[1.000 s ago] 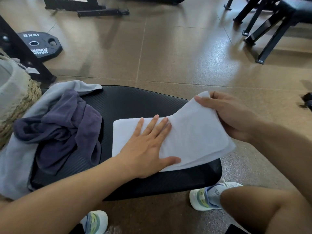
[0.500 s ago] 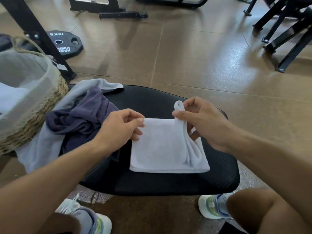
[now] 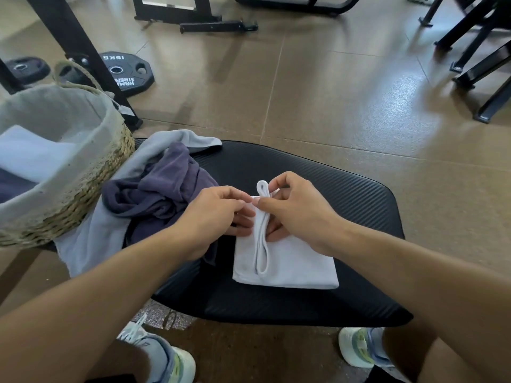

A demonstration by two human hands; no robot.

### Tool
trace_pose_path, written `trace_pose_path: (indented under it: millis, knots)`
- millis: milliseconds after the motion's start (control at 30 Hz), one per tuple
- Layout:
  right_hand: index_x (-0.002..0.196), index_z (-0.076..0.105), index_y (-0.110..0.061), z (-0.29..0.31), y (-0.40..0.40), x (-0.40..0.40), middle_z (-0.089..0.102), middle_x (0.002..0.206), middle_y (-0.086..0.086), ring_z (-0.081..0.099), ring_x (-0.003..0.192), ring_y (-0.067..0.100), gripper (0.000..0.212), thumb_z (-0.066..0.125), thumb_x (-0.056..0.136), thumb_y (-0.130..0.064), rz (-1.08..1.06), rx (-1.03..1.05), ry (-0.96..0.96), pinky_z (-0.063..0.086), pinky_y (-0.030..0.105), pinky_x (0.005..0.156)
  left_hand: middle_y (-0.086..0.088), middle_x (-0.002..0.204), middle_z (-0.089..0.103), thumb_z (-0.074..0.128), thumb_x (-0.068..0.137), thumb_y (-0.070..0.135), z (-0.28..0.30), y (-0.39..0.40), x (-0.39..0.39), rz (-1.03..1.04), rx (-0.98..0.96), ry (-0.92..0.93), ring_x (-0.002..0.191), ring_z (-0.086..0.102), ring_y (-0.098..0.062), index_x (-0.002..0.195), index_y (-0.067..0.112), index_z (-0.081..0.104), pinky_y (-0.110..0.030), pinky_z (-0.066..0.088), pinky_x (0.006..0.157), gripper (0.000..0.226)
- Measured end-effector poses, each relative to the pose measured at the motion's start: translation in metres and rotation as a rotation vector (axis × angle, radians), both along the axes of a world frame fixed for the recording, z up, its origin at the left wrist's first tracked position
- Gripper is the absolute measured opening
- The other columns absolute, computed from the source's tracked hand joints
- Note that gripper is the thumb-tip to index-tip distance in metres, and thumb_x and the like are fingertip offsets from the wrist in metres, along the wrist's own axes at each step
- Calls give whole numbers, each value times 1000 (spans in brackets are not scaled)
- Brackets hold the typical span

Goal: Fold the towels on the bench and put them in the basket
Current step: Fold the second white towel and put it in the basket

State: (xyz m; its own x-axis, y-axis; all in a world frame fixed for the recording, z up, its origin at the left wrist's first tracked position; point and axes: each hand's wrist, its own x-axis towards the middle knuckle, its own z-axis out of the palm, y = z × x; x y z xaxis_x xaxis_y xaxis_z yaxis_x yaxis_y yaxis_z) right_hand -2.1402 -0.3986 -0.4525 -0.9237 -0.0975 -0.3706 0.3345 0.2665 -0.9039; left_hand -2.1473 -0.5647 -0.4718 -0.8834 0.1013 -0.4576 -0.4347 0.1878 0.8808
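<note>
Head view: both hands pinched the white towel's (image 3: pixel 287 265) raised fold, left hand (image 3: pixel 214 214) and right hand (image 3: pixel 297 214) fingers touching. Towel lay on black worktop (image 3: pixel 345 194) beside purple towel (image 3: pixel 163 189).

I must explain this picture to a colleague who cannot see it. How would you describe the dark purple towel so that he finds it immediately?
Start at the black padded bench in the middle. At its left end, beside the woven basket, lies a crumpled heap of cloth. The dark purple towel is the bunched one on top of the light grey towel; unlike the white towel between the hands, it is dark and unfolded.
</note>
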Motion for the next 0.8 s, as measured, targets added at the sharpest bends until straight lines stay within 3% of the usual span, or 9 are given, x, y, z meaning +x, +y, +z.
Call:
trace_pose_path:
  millis: [100, 200, 333, 433, 500, 567, 633, 700, 800]
  knots:
    - [110, 53, -11, -1, -5, 0, 71, 87, 18, 73, 64, 26, 27, 73, 92, -15, 42, 12, -8, 65, 42, 64, -14, 88, 77, 46, 102, 4, 1, -1, 0, -16, 3, 0, 77, 75, -23, 100, 4, 70, -30, 60, 65, 24]
    - [112, 54, -11, 0, -5, 0, 73, 83, 12, 75, 70, 29, 24, 68, 93, -8, 91, -21, -52, 65, 44, 71, -15, 93, 77, 45, 106, 17, -1, -4, -2, -5, 11, -13, 84, 75, -29, 99, 7, 70, -37, 62, 73, 29]
    - [107, 60, -14, 13, 1, -1, 76, 88, 9, 75, 70, 27, 15, 65, 95, -6, 105, -19, 5, 64, 42, 67, -12, 99, 78, 57, 101, 28, -6, -5, -4, -5, 0, -11, 90, 76, -27, 104, 14, 70, -44, 62, 82, 20]
    - [97, 64, -27, 13, 17, -2, 72, 86, -4, 73, 73, 18, 12, 69, 92, -17, 93, 230, 278, 63, 47, 71, -7, 100, 78, 71, 93, 27, -9, -5, -3, -43, -111, 54, 92, 76, -21, 109, 20, 66, -45, 63, 81, 18]
    - [102, 62, -37, 13, 30, -1, 68, 97, -17, 66, 93, 7, 14, 70, 90, -37, 219, 530, 477, 57, 44, 85, -9, 96, 78, 69, 94, 22, -10, -4, -2, -48, -153, 97, 93, 76, -23, 110, 21, 64, -48, 63, 82, 16]
    - [130, 51, -44, 13, 39, 5, 54, 134, -23, 45, 129, 3, 51, 64, 85, -65, 502, 768, 527, 40, 37, 111, -12, 93, 77, 66, 96, 19, -9, -3, -2, -35, -184, 122, 92, 75, -27, 109, 21, 63, -51, 63, 80, 13]
    - [156, 21, -39, 6, 43, 13, 17, 165, -17, 7, 153, 7, 98, 48, 75, -88, 732, 899, 463, 12, 37, 127, -10, 90, 76, 66, 96, 20, -10, -3, -5, -30, -221, 132, 90, 75, -26, 110, 23, 62, -50, 63, 77, 14]
    - [161, -5, -32, -6, 45, 21, -14, 168, -13, -20, 153, 11, 122, 38, 68, -98, 827, 993, 437, -7, 40, 127, -1, 86, 75, 69, 93, 24, -13, -4, -7, -56, -304, 185, 86, 74, -20, 113, 27, 60, -49, 62, 78, 21]
    - [159, -18, -24, -17, 47, 27, -27, 166, -9, -33, 149, 14, 132, 34, 66, -102, 820, 1058, 451, -12, 43, 126, 8, 99, 63, 71, 90, 24, -16, 0, -3, -142, -614, 484, 89, 63, -12, 126, 29, 56, -43, 56, 86, 39]
